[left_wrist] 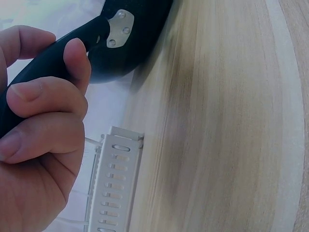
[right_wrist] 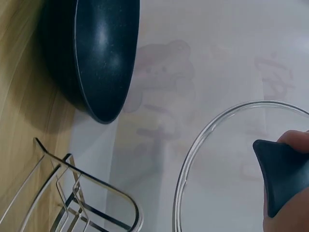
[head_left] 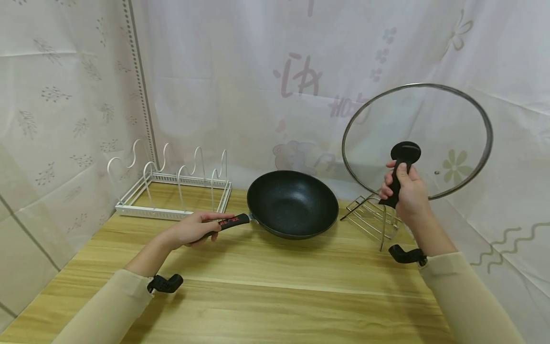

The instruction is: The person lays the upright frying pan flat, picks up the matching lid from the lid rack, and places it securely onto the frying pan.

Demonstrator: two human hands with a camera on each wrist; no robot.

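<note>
My left hand (head_left: 193, 228) grips the black handle (head_left: 234, 221) of a dark wok (head_left: 292, 203), fingers curled round it in the left wrist view. The wok's open side faces up and toward me; whether its base touches the table, I cannot tell. On the right, my right hand (head_left: 410, 188) holds a clear glass lid (head_left: 451, 124) by its black handle (head_left: 404, 153). The lid is raised and tilted up on edge, its metal rim (right_wrist: 186, 169) showing in the right wrist view. Below the lid is a small wire rack (head_left: 371, 222), partly hidden by the hand.
A white pan rack (head_left: 148, 211) with several curved dividers stands at the back left of the wooden table (head_left: 275, 301). Printed curtains (head_left: 215, 86) hang close behind and at both sides.
</note>
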